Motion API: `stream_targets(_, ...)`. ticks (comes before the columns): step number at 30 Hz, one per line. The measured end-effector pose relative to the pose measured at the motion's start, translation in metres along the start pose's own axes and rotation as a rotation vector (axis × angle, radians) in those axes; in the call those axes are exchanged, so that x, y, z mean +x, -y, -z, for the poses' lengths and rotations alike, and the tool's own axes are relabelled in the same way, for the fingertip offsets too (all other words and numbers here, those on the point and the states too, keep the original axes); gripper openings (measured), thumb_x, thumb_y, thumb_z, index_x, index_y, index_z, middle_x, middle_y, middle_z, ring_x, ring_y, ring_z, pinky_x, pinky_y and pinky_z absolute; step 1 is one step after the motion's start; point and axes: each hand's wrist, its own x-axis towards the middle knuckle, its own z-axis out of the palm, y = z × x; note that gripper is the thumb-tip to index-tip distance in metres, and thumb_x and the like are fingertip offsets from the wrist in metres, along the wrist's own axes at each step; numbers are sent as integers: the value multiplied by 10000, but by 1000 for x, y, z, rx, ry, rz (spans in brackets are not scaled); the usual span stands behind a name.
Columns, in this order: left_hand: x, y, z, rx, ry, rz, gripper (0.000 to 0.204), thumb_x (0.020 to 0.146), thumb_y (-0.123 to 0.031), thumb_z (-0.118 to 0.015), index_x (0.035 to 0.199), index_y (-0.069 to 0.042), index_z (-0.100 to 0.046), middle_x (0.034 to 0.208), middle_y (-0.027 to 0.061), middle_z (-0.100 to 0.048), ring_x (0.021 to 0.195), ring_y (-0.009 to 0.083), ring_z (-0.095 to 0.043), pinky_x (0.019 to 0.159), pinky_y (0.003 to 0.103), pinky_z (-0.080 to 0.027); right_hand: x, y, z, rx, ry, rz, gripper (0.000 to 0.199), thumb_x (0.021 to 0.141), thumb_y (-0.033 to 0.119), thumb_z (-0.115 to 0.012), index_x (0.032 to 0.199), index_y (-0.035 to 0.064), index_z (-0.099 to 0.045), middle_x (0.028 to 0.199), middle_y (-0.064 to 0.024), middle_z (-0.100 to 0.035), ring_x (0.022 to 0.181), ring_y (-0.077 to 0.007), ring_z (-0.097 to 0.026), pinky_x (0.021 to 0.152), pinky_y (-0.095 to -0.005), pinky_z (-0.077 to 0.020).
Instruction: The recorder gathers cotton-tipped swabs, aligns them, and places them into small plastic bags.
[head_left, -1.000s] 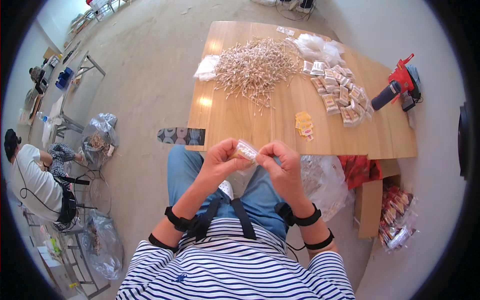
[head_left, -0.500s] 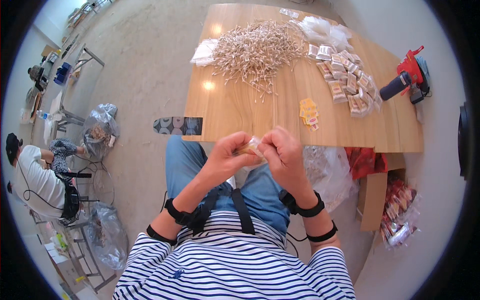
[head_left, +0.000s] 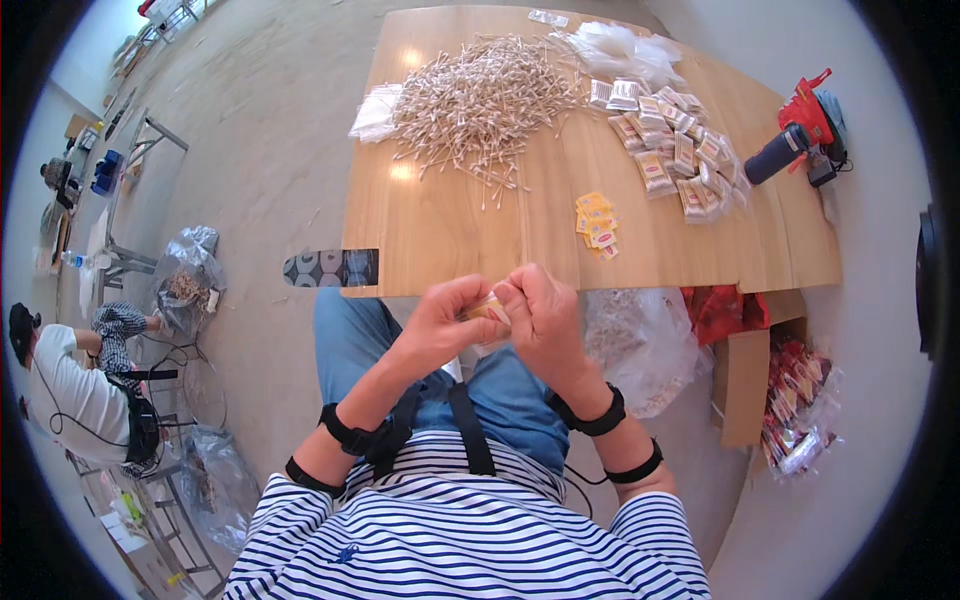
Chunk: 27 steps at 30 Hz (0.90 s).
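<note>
Both your left hand (head_left: pixel 440 325) and right hand (head_left: pixel 540 320) pinch the packet (head_left: pixel 487 310) below the counter (head_left: pixel 450 230); loosen and it may drop.

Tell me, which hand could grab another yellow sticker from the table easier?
Probably the right hand: the yellow stickers lie just ahead of it, slightly to its side. The left hand sits farther off; both pinch the small packet.
</note>
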Motion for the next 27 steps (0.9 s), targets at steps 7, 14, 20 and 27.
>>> stream_targets(7, 14, 21, 15, 409, -274, -87, 283, 853, -21, -707, 1113, 5, -596, 1075, 44, -640, 940, 109, -626, 850, 250, -510, 8, -49, 12, -470, -138, 56, 88, 901, 125, -611, 870, 70, -550, 758, -104, -573, 687, -340, -569, 621, -466, -426)
stream_targets(14, 5, 37, 27, 100, -253, 58, 214, 871, -20, -685, 1068, 6, -607, 979, 46, -666, 929, 114, -631, 865, 260, -505, 37, -86, 1, -669, -260, 224, 160, 907, 164, -618, 821, 85, -510, 713, -102, -528, 658, -306, -564, 605, -451, -424)
stream_targets(20, 3, 38, 36, 111, -279, 59, 173, 881, -41, -676, 1032, 9, -608, 956, 41, -663, 920, 109, -631, 839, 250, -501, 49, -108, -5, -730, -133, 235, 183, 904, 187, -630, 819, 88, -501, 701, -104, -522, 625, -300, -565, 580, -427, -434)
stream_targets(27, 0, 35, 30, 48, -276, 50, 254, 879, -62, -687, 1110, 4, -604, 1016, 55, -669, 960, 123, -634, 867, 263, -502, 35, -98, -4, -487, -98, 22, 165, 921, 160, -608, 827, 47, -534, 686, -131, -586, 613, -318, -607, 546, -424, -453)
